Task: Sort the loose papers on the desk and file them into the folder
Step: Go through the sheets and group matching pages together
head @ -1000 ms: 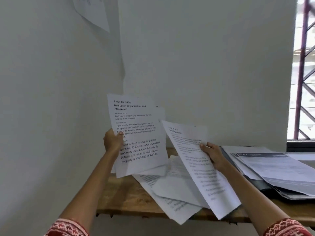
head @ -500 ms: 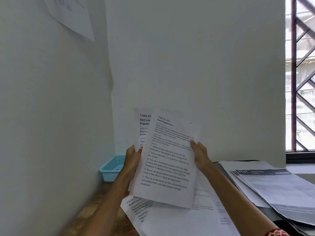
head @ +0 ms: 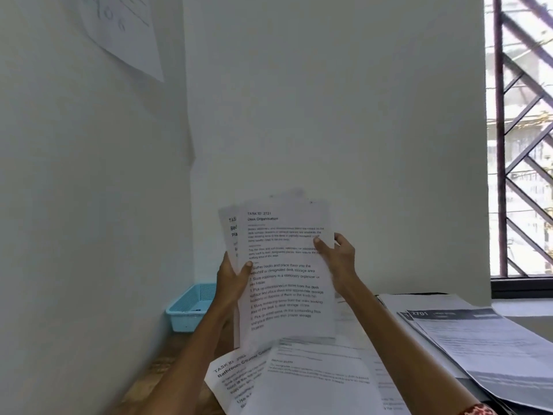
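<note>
Since half a second ago the held sheets (head: 285, 274) have squared up, the front page now covering most of the one behind. The left hand (head: 232, 278) grips their left edge with its thumb on the front; the right hand (head: 339, 259) pinches the right edge higher up, both forearms raised. The front page reads "TASK ID: 2721, Desk Organization". Below, loose papers (head: 314, 381) lie on the wooden desk (head: 158, 372), one headed "Bathroom". At right, the dark folder (head: 490, 396) holds pages marked "2701". A blue basket (head: 191, 307) sits in the corner.
</note>
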`<state>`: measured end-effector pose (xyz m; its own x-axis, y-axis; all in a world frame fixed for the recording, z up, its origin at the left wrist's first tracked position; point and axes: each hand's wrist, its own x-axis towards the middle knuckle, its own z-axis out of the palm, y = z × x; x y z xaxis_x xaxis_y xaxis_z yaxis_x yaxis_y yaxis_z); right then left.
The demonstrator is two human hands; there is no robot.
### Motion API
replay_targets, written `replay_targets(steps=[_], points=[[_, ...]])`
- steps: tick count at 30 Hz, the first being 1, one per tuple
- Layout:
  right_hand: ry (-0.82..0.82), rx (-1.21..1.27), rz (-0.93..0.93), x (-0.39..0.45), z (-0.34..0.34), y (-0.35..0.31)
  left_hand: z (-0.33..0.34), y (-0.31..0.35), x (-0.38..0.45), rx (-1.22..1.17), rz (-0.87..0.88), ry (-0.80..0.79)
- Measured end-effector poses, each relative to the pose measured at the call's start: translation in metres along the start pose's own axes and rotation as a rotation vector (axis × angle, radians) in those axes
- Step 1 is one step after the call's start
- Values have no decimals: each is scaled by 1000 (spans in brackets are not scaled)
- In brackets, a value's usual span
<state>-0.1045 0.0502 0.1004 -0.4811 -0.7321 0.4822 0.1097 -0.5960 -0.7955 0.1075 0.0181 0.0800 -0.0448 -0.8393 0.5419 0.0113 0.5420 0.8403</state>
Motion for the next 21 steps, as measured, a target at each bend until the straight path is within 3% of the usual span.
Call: replay_targets(steps=[3, 7, 15, 19, 21], points=[[-89, -42, -111, -9, 1, -16, -4, 9, 4, -113, 25, 20], [-145, -148, -85, -27, -5, -8, 0, 18, -1, -98, 9, 3], [-53, -109, -178, -23, -2, -18, -2, 40, 5, 39, 150, -12], [-60, -131, -182, -18, -1, -14, -5, 38, 1, -191, 16, -57], [-69, -162, -114, -24, -4, 3, -6, 17, -9, -175, -100, -119]])
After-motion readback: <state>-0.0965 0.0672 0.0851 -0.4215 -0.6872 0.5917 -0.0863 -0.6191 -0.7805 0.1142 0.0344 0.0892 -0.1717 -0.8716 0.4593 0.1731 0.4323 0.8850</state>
